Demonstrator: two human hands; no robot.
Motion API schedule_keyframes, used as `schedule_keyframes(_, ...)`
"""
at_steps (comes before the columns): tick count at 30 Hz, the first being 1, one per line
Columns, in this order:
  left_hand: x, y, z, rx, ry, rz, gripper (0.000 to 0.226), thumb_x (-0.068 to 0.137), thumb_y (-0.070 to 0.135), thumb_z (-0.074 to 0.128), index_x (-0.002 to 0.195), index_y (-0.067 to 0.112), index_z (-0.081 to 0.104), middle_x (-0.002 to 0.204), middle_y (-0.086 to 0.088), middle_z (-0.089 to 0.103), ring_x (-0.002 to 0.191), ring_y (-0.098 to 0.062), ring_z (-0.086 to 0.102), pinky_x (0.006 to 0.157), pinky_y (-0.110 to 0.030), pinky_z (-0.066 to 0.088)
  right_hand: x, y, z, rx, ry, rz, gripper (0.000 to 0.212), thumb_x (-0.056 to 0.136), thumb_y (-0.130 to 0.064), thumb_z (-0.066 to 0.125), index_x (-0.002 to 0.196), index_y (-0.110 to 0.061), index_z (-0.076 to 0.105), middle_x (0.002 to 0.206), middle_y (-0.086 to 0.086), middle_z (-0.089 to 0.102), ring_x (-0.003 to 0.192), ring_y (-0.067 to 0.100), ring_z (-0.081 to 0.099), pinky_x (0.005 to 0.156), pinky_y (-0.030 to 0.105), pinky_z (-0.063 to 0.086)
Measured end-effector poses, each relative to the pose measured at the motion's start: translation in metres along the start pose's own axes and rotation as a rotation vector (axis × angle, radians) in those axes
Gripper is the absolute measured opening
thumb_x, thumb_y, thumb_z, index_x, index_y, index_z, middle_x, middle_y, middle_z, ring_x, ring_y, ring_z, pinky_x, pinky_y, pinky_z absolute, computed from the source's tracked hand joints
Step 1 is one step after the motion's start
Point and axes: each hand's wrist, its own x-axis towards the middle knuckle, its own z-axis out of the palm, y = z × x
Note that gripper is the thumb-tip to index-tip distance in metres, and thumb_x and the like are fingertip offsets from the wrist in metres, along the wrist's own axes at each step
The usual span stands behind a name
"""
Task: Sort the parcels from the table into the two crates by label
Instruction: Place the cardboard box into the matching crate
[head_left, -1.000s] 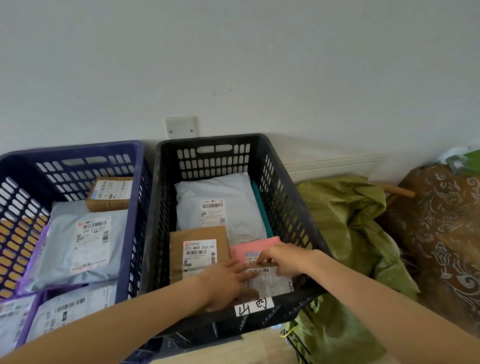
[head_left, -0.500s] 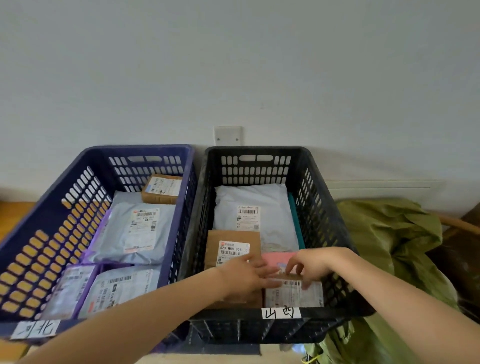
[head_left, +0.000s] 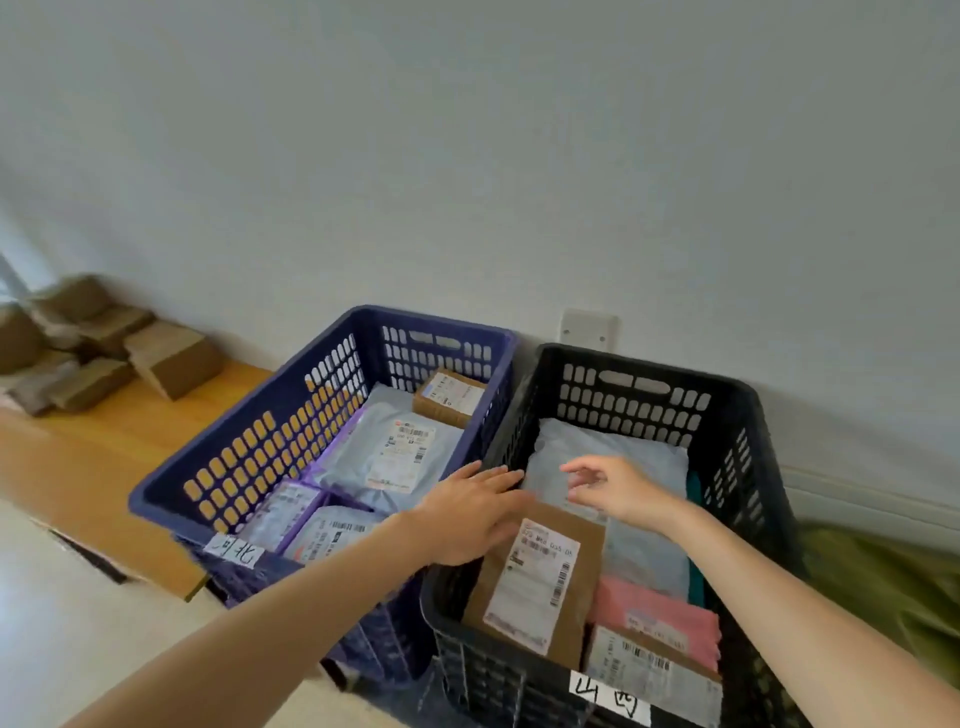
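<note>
Since both my hands are empty over the black crate (head_left: 737, 467), I judge that one placing is finished and I am between parcels. My left hand (head_left: 470, 512) lies flat, fingers straight and together. It points far and right across the rim where the black crate meets the blue crate (head_left: 234, 467). Its palm is at the far left corner of the brown parcel (head_left: 540, 582), though I cannot tell whether it touches. My right hand (head_left: 618, 491) hovers above the grey mailer (head_left: 628, 447) in the far half of the black crate, fingers loosely spread and slightly bent, gripping nothing. Both forearms reach in from the near side, the left one slanting up from the near left.

The brown parcel rests label up in the near left of the black crate. A pink parcel (head_left: 660, 613) sits just to its right, and another labelled parcel (head_left: 654, 670) is in the near right corner. The blue crate holds several grey mailers.

What is left to sort, I reckon, is the heap of cardboard parcels (head_left: 104, 332) on the wooden table (head_left: 104, 441), far to the left. The next move calls for lifting both hands out, turning left, taking one parcel and reading its label before choosing a crate.
</note>
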Motion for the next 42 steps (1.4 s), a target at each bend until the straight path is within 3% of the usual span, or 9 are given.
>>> schedule_keyframes(6, -0.046, -0.034, -0.012, -0.137, 0.226, -0.306, 0.048, 0.103, 0.037, 0.035, 0.150, 0.030, 0.029, 0.157, 0.003, 0.027, 0.145, -0.017, 0.023, 0.117, -0.032, 0.016, 0.032, -0.057, 0.032, 0.185, 0.055, -0.118, 0.033, 0.093, -0.017, 0.062, 0.126, -0.018, 0.058, 0.115, 0.003, 0.063, 0.108, 0.016, 0.059, 0.093, 0.032, 0.048)
schedule_keyframes(12, -0.116, -0.084, -0.031, -0.251, 0.384, -0.559, 0.052, 0.102, 0.035, 0.042, 0.150, 0.033, 0.025, 0.158, 0.008, 0.024, 0.142, -0.015, 0.029, 0.114, -0.033, 0.028, 0.069, -0.135, 0.080, 0.233, 0.060, -0.229, 0.034, 0.092, -0.017, 0.061, 0.126, -0.018, 0.058, 0.107, -0.002, 0.063, 0.106, 0.015, 0.060, 0.095, 0.037, 0.050)
schedule_keyframes(16, -0.174, -0.133, -0.030, -0.330, 0.446, -0.699, 0.054, 0.101, 0.037, 0.043, 0.151, 0.036, 0.021, 0.158, 0.006, 0.022, 0.134, -0.020, 0.042, 0.104, -0.036, 0.041, 0.086, -0.195, 0.124, 0.269, 0.036, -0.315, 0.031, 0.093, -0.015, 0.059, 0.124, -0.016, 0.057, 0.111, 0.000, 0.061, 0.106, 0.014, 0.058, 0.087, 0.027, 0.051)
schedule_keyframes(19, -0.214, -0.175, -0.026, -0.343, 0.494, -0.728, 0.053, 0.100, 0.036, 0.044, 0.149, 0.033, 0.025, 0.154, 0.006, 0.030, 0.130, -0.018, 0.045, 0.102, -0.037, 0.045, 0.102, -0.244, 0.163, 0.286, 0.038, -0.369, 0.029, 0.094, -0.014, 0.059, 0.122, -0.019, 0.057, 0.110, -0.002, 0.061, 0.101, 0.010, 0.058, 0.081, 0.019, 0.049)
schedule_keyframes(23, -0.268, -0.233, -0.015, -0.377, 0.510, -0.759, 0.053, 0.099, 0.036, 0.046, 0.149, 0.032, 0.028, 0.153, 0.007, 0.032, 0.131, -0.019, 0.045, 0.101, -0.037, 0.044, 0.128, -0.305, 0.218, 0.340, 0.067, -0.377, 0.029, 0.093, -0.012, 0.060, 0.121, -0.016, 0.059, 0.108, 0.000, 0.063, 0.101, 0.015, 0.061, 0.091, 0.032, 0.052)
schedule_keyframes(30, -0.349, -0.329, 0.001, -0.430, 0.521, -0.796, 0.053, 0.099, 0.035, 0.048, 0.149, 0.031, 0.029, 0.152, 0.006, 0.034, 0.120, -0.017, 0.052, 0.098, -0.033, 0.046, 0.164, -0.381, 0.313, 0.395, 0.043, -0.319, 0.027, 0.093, -0.012, 0.059, 0.120, -0.015, 0.059, 0.107, 0.000, 0.062, 0.105, 0.018, 0.060, 0.091, 0.037, 0.053)
schedule_keyframes(42, -0.388, -0.484, 0.036, -0.547, 0.486, -0.859, 0.053, 0.100, 0.030, 0.048, 0.149, 0.027, 0.029, 0.152, 0.000, 0.036, 0.134, -0.019, 0.040, 0.103, -0.030, 0.039, 0.280, -0.455, 0.395, 0.320, 0.027, -0.205, 0.030, 0.094, -0.014, 0.058, 0.124, -0.013, 0.057, 0.113, 0.003, 0.062, 0.107, 0.019, 0.060, 0.093, 0.039, 0.053)
